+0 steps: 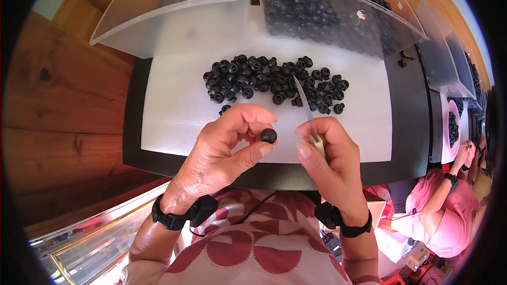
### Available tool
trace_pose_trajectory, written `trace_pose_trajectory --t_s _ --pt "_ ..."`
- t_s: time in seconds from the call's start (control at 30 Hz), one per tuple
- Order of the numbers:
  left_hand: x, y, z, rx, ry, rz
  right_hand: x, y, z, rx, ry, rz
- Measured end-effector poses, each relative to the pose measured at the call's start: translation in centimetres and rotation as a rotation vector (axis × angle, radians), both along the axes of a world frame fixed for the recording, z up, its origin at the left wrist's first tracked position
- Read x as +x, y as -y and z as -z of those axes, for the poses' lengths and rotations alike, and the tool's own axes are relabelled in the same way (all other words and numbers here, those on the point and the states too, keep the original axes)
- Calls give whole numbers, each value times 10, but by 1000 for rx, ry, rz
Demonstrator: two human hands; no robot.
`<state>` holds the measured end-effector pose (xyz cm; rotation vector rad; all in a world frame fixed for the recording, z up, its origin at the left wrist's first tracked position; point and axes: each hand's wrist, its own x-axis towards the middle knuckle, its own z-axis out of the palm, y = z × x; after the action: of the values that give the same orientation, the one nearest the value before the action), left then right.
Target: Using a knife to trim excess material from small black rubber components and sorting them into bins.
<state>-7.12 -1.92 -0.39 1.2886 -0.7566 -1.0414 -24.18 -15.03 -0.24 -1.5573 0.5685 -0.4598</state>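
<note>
Between the thumb and fingers of my left hand is a small round black part, its smooth side showing. My right hand grips a small knife by its pale handle. The knife blade points away from me, its tip over a heap of black parts. Those parts are round with a short neck, and several show a hole. They lie on a white sheet on the dark table. The knife and the held part are apart.
At the back right stands a clear bin full of black parts. A second clear bin at the back left holds a few. Along the right, a person in pink works beside a pink bowl. A wooden panel flanks the left.
</note>
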Motion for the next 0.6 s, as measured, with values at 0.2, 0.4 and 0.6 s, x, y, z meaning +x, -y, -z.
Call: trace_pose_trajectory --t_s 0.2,0.4,0.6 --pt "-4 4 2 -129 -179 100 9 0 -4 223 94 -39" --pt "-9 9 -2 -114 -299 68 14 -1 -2 203 141 -48" --pt "-8 15 -2 -97 -378 56 13 -2 -11 256 115 -18"
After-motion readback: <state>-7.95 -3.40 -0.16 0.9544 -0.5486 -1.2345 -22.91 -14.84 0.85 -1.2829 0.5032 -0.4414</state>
